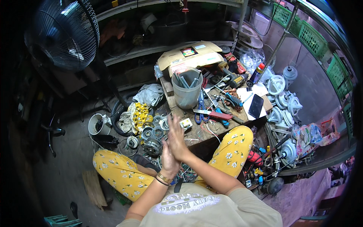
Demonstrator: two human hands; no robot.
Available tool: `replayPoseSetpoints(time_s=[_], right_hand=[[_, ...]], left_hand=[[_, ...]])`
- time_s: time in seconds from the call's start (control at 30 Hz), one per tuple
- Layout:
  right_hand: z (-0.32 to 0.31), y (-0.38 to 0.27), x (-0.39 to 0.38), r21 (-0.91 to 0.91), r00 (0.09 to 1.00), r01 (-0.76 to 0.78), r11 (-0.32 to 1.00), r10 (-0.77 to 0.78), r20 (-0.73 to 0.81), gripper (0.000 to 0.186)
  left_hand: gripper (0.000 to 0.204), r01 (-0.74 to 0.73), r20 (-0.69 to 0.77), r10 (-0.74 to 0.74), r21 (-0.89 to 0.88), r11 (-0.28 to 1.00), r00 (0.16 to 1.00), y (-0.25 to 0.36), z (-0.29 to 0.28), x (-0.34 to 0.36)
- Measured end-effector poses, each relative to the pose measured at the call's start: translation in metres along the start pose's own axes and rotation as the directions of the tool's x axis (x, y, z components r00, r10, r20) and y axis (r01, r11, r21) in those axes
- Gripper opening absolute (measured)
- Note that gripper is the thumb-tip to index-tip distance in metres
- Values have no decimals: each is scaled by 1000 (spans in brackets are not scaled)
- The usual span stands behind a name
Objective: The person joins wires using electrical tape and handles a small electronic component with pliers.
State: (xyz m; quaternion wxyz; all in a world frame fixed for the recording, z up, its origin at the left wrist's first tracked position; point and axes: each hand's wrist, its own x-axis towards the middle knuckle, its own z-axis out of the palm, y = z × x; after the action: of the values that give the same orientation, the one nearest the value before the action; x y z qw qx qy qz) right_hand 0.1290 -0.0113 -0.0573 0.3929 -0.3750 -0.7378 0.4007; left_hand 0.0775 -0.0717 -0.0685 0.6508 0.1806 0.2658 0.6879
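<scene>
My right hand (pixel 177 142) lies flat against my left hand (pixel 168 162), palm to palm, over my lap. The right one reaches further forward, its fingers straight. Part of the left hand's fingers is hidden behind it, but what shows is stretched out, and no object shows between the palms. A bracelet and a dark band circle my left wrist. Close to the fingertips are a small yellow-and-white box (pixel 185 123) and several round metal motor parts (pixel 152 146). Blue-handled scissors (pixel 200 109) and a red-handled knife (pixel 214 114) lie on the low wooden table (pixel 196 138).
A translucent bucket (pixel 186 94) of grey tubes stands on the table, near a phone (pixel 256 106), a cordless drill (pixel 236 80) and a flattened carton (pixel 189 56). White plastic parts (pixel 281 100) crowd the right side. At left are a fan (pixel 62 36) and a white pail (pixel 99 125).
</scene>
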Motion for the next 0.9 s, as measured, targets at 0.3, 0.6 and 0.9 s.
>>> replayPoseSetpoints(time_s=[0.3, 0.6, 0.9], right_hand=[[-22, 2, 14, -193, 997, 58, 979, -66, -34, 68], [-69, 21, 32, -415, 947, 231, 880, -300, -110, 54], [-184, 114, 44, -867, 996, 3, 499, 74, 45, 34]], left_hand=[[60, 79, 86, -72, -82, 993, 994, -5, 14, 0], [55, 275, -160, -343, -339, 900, 926, -7, 13, 6], [41, -325, 117, 322, 599, 732, 940, 90, 98, 166]])
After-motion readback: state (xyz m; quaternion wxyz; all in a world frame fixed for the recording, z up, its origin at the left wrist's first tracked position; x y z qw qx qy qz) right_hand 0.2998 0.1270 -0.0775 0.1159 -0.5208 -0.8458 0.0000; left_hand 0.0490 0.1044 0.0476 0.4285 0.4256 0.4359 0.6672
